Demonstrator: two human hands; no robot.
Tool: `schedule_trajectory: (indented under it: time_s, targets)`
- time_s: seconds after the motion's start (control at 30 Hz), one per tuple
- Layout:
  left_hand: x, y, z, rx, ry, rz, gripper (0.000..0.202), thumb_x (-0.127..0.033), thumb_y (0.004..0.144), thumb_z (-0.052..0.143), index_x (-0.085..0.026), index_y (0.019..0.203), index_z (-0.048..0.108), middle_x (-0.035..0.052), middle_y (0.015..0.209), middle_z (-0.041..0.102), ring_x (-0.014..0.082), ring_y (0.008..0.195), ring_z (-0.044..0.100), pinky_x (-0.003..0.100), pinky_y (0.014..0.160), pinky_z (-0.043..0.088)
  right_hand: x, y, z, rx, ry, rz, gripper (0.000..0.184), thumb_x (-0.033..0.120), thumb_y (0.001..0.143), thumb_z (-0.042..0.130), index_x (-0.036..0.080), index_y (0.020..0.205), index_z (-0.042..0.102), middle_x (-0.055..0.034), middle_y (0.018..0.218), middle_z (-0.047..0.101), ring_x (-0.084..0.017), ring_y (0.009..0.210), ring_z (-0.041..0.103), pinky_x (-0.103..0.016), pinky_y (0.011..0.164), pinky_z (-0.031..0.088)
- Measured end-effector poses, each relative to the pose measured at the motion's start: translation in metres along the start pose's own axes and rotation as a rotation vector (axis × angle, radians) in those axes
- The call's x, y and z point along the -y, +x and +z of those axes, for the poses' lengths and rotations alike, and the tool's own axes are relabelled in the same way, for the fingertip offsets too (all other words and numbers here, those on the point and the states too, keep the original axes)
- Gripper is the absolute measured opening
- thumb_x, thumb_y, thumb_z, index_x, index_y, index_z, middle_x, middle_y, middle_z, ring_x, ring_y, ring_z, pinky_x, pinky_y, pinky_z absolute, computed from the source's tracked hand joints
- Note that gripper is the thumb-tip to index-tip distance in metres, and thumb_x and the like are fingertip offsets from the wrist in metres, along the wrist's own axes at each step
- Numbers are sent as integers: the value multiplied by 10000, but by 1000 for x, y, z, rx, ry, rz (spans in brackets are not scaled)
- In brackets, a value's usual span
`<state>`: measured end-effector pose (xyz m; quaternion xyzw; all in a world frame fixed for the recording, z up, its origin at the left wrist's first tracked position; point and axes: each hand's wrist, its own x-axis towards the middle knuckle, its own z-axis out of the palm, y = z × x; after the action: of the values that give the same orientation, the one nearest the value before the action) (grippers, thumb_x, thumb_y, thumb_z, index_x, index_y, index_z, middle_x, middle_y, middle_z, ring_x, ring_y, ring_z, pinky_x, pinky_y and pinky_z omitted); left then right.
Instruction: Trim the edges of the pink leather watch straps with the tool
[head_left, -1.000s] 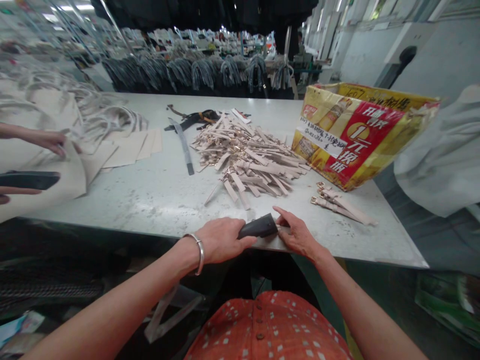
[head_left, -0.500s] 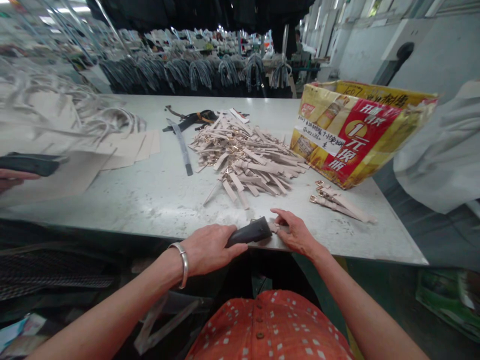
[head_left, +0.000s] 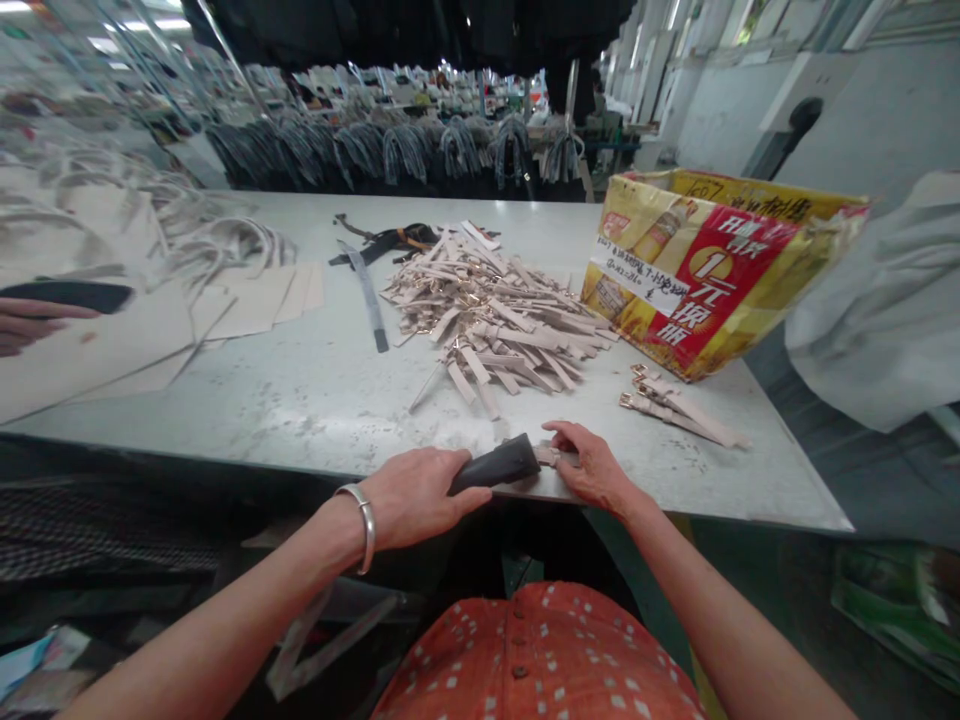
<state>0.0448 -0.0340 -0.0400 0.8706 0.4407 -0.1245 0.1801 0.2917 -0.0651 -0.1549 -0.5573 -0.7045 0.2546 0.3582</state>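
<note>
My left hand (head_left: 420, 492) is wrapped over a thick black hand-held tool (head_left: 495, 467), and its wide end points right, just over the table's front edge. What the tool's tip looks like is hidden. At that end, my right hand (head_left: 592, 466) pinches a short beige strap (head_left: 547, 455) between thumb and fingers. The strap appears to touch or nearly touch the tool; part of it is covered by the fingers. Beyond my hands lies a large heap of beige buckle straps (head_left: 517, 345). A few more buckle straps (head_left: 679, 408) rest together at the right.
A yellow and red carton (head_left: 697, 275) stands at the table's (head_left: 300, 420) right side. Behind the heap are dark straps (head_left: 394, 242) and a grey strip (head_left: 365, 295). At the left, another person's hand (head_left: 34, 322) holds a similar black tool (head_left: 71, 294) over beige panels (head_left: 247, 300).
My hands, the tool and the strap keep nearly the same place. At the left, the other person's hand and tool have shifted a little across the beige panels. The view has tilted slightly.
</note>
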Motion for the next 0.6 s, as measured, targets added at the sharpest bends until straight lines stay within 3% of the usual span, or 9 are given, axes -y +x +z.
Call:
schedule_trajectory:
  time_s: [0.23,0.43,0.6]
  targets:
    - [-16,14,1,-37,-71,-13,483,-581,798,348,-200,930,615,69,781,664,228,716,618,295,596,412,0,-2,2,-73,-9,-25,368,99,690,535,202,1042,559,-34,894,601,-155,795,542,-294,759,440]
    - [-2,-4,-7,2,-298,-119,455,-579,799,338,-192,860,570,5,650,605,149,511,568,238,470,388,0,-1,6,-134,-170,-66,162,165,747,549,185,895,613,-52,817,595,-181,816,516,-312,759,405]
    - [13,-16,-6,24,-392,-169,499,-640,777,342,-191,862,543,-11,627,568,150,473,563,230,404,393,8,1,-1,-114,-307,-35,77,130,719,571,193,756,594,-30,747,574,-173,753,497,-295,699,370]
